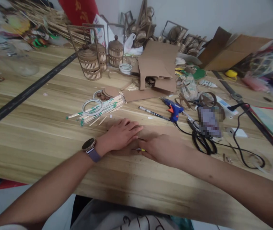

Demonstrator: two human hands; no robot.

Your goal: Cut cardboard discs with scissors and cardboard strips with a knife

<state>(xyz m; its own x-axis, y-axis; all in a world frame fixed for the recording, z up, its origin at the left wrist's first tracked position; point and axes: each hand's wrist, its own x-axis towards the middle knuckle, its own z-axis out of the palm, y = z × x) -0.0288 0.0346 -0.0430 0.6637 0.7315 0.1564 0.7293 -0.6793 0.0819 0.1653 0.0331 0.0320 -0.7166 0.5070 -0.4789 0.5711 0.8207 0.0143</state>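
Note:
My left hand (123,134), with a watch at its wrist, lies flat on a piece of brown cardboard (167,129), fingers stretched out. Beside its fingertips, my right hand (159,148) is closed around a utility knife (140,149). Only a yellow bit and a thin tip of the knife show; the fingers hide the rest. The knife is low over the cardboard, but whether the blade touches it I cannot tell. Just beyond my left hand lies a bundle of thin wooden sticks (112,107) with a white ring (92,107) on top.
A blue glue gun (173,109) and a pen (153,113) lie past my right hand, with a coiled black cable (204,143) to the right. Cut cardboard (159,57) is piled farther back. Small lidded stick baskets (88,62) stand back left; an open carton (234,51) stands back right.

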